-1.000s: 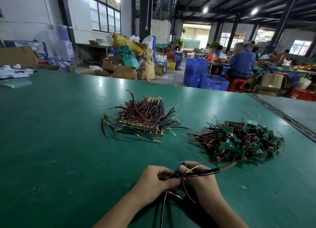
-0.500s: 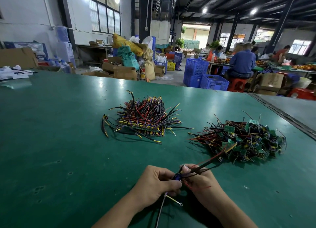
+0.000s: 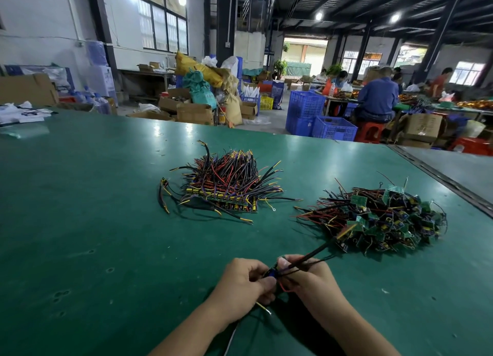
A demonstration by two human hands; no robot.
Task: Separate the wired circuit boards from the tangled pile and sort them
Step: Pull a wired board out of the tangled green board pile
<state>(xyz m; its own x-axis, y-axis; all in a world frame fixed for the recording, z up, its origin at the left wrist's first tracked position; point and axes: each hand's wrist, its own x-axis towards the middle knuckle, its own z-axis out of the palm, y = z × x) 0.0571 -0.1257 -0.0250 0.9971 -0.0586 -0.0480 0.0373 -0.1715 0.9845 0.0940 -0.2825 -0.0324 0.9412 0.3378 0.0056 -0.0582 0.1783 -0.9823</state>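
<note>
On table point(image 3: 80, 235): sorted stack point(image 3: 226, 185), tangled pile point(image 3: 386, 222)

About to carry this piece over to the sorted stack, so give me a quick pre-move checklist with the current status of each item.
1. Left hand and right hand both grip the wired circuit board: ok.
2. Its black lead free of the tangled pile: cannot tell; the tip overlaps the pile's near edge.
3. Green mat between hands and sorted stack bare: ok.
4. Board's facing: cannot tell; the hands cover it.
</note>
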